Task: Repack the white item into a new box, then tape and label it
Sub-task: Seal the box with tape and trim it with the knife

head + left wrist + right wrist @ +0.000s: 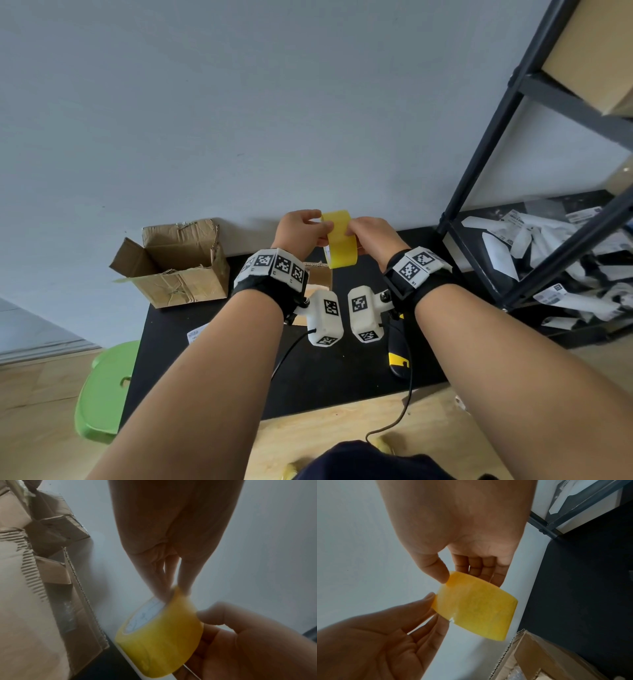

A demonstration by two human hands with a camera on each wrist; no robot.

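Both hands hold a yellow tape roll [339,241] up in front of the wall, above the table's far edge. My left hand [320,224] pinches the roll's upper rim [173,592] between thumb and fingers. From the other side my right hand [350,230] grips the roll [476,605], its thumb [439,570] on the top corner and its fingers behind. Below the hands stands a small open cardboard box [318,275], mostly hidden by my left wrist. Clear wrapping [517,673] shows inside it. I cannot make out the white item.
A torn open cardboard box [174,263] stands at the table's back left. A black and yellow tool [399,358] lies on the black table [342,377], and a paper label [197,334] lies near its left edge. A green stool [102,394] is at left, a rack [479,192] with white parcels at right.
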